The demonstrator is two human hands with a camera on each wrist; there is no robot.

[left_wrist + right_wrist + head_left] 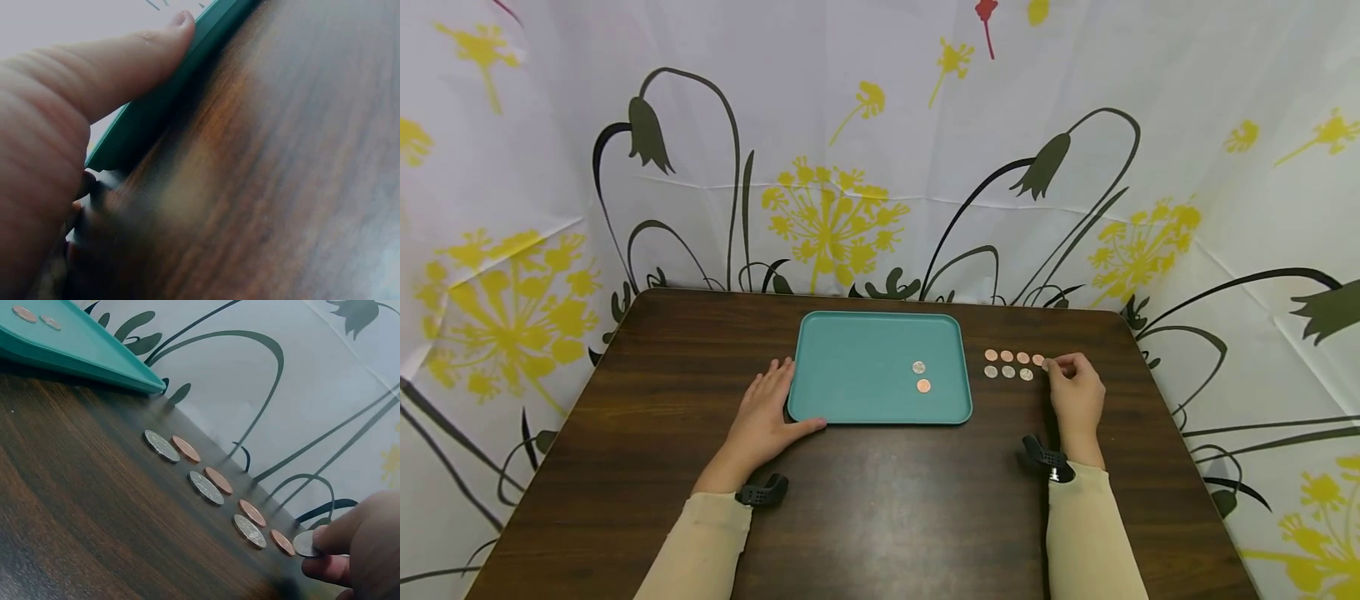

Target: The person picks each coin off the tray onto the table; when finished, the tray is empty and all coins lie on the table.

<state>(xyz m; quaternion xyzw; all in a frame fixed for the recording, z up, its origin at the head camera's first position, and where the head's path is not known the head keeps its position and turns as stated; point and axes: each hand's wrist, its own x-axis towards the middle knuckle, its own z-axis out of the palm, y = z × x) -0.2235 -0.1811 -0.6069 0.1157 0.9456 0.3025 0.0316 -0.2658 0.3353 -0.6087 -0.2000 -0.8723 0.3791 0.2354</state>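
My right hand (pixel 1077 396) pinches a silver coin (pixel 305 544) between thumb and finger, just off the right end of two rows of coins on the table. The back row has several copper coins (pixel 1006 356); three silver coins (pixel 1008 372) form the front row. My left hand (pixel 764 421) lies against the near left corner of a teal tray (pixel 850 367), its fingers straight along the left side and its thumb on the front rim. Inside the tray, toward its right side, lie one silver coin (pixel 918 367) and one copper coin (pixel 923 386).
Dark wood makes up the tabletop (pixel 880 508). A white curtain (pixel 865 125) with yellow and green flower prints hangs right behind the table's far edge. Each wrist wears a black band (pixel 763 491).
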